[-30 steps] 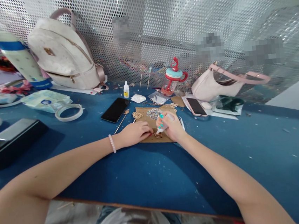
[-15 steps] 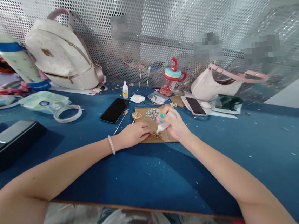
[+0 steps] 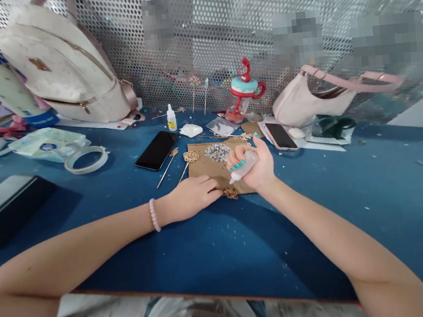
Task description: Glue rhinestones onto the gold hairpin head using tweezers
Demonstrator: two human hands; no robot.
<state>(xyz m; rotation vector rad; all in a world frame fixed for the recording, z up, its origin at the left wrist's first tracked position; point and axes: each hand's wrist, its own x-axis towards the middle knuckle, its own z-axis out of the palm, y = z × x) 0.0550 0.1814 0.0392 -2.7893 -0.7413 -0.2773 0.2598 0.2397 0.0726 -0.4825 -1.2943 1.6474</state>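
Note:
My left hand rests low over the table with its fingers closed at a gold openwork hairpin. Only the hairpin's ornamental head shows, at the near edge of a brown cardboard sheet; its stick is hidden. In my right hand is a white squeeze bottle, fingers wrapped round it, its nozzle tilted down to the left just above the hairpin. A pile of small multicoloured rhinestones lies on the cardboard. Two more gold hairpins, one with a round head, lie left of it.
Behind the hands are a black phone, a small glue bottle, a red-and-blue lidded cup and a pink phone. A tape roll and backpack stand left, a handbag right.
The squeeze bottle's nozzle has lifted away from the hairpin, and my right hand has rolled over with its thumb raised. The hairpin's head now lies at the cardboard's near edge. The view has shifted.

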